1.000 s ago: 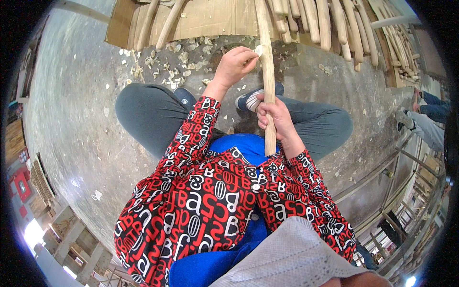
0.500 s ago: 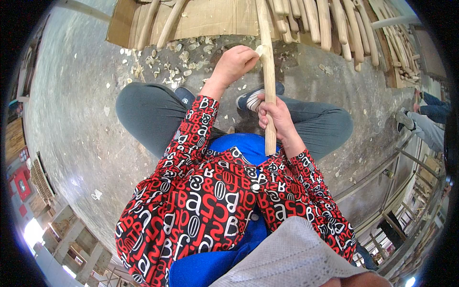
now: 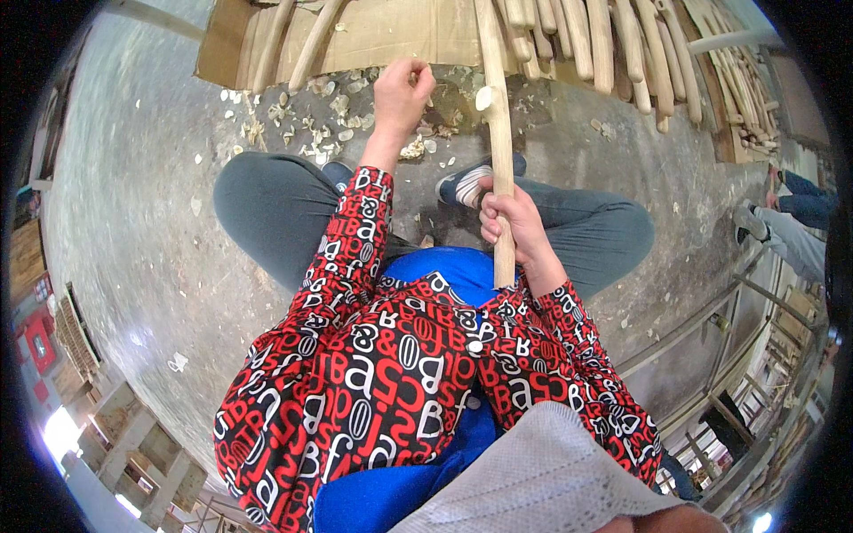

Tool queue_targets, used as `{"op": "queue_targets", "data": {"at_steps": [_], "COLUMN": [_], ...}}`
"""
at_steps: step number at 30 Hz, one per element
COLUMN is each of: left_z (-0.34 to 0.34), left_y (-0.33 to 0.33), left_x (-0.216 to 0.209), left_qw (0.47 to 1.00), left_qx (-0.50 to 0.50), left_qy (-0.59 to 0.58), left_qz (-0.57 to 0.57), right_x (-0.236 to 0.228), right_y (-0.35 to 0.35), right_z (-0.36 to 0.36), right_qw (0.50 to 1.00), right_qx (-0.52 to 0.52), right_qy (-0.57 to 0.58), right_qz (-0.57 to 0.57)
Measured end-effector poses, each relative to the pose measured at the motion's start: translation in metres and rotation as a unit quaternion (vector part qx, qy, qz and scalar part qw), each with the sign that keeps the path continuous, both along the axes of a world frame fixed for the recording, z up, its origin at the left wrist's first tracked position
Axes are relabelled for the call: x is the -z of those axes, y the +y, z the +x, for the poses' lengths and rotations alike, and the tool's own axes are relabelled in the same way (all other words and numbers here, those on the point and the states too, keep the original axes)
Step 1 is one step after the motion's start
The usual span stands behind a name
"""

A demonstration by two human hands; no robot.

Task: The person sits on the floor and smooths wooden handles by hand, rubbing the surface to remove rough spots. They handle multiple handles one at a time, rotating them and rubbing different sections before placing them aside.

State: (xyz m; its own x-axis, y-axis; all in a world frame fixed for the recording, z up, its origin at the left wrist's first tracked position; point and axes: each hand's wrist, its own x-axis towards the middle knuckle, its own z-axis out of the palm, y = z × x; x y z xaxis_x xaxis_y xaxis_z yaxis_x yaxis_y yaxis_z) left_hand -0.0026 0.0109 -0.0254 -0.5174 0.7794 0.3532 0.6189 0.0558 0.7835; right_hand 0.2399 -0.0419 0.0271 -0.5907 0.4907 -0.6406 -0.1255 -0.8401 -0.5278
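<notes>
Seemingly unfinished, the wooden stick [image 3: 500, 147] runs near to far, a pale flake [image 3: 483, 99] on its left side; the right hand [image 3: 515, 219] grips its near part. Far left, near loose flakes [image 3: 346, 135], the left hand [image 3: 402, 94] is curled, contents unclear.

Head-worn left fisheye view, from above, facing steeply down, close over the wearer's torso [image 3: 391, 377]

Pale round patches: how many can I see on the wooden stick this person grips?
1: the pale round patch on the left edge of the wooden stick, beyond the right hand. Others may be hidden on its underside.
</notes>
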Motion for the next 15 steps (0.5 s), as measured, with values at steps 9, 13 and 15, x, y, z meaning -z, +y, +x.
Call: {"op": "queue_targets", "data": {"at_steps": [9,13,15], "left_z": [0.04,0.04,0.039], "left_y": [-0.008,-0.008,-0.007], "left_x": [-0.008,-0.007,-0.008], "left_qw": [0.969,0.967,0.965], "left_qx": [0.239,0.239,0.243], "left_qy": [-0.002,0.047,0.061], "left_qz": [0.057,0.075,0.074], "right_x": [0.0,-0.001,-0.001], "right_y": [0.0,0.0,-0.001], "right_z": [0.003,0.003,0.003], "right_qw": [0.999,1.0,1.0], "right_qx": [0.018,0.01,0.006], "right_qy": [0.027,0.004,-0.008], "right_qz": [-0.015,-0.007,0.003]}}
